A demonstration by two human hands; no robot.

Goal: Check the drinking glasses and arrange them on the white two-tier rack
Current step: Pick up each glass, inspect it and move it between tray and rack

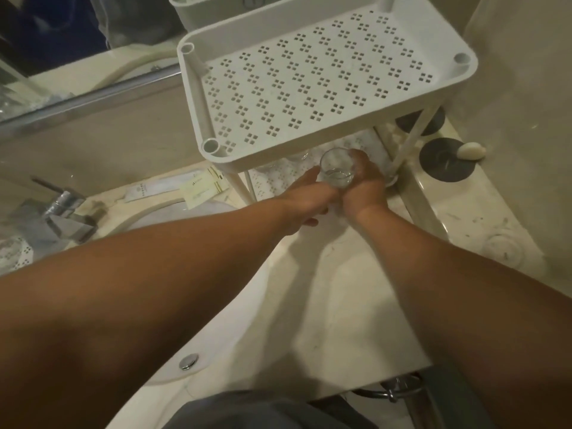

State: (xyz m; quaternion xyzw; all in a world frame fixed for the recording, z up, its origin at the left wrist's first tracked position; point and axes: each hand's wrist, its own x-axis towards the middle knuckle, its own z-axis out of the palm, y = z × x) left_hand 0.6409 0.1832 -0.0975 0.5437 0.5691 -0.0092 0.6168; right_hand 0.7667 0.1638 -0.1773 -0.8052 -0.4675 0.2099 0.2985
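Clear drinking glass (pixel 337 168), upright, at front edge of white perforated plastic two-tier rack (pixel 309 78), level with lower tier. Right hand (pixel 363 181) curled round its side, gripping. Left hand (pixel 305 196) beside it, fingers straight, touching the glass. More glasses (pixel 298 156) dimly visible under upper shelf. Pale marble counter (pixel 340 298) below.

Chrome faucet (pixel 66 209), paper sachets (pixel 198 187) beside basin, white soap (pixel 472 150), wall mirror (pixel 77 35)
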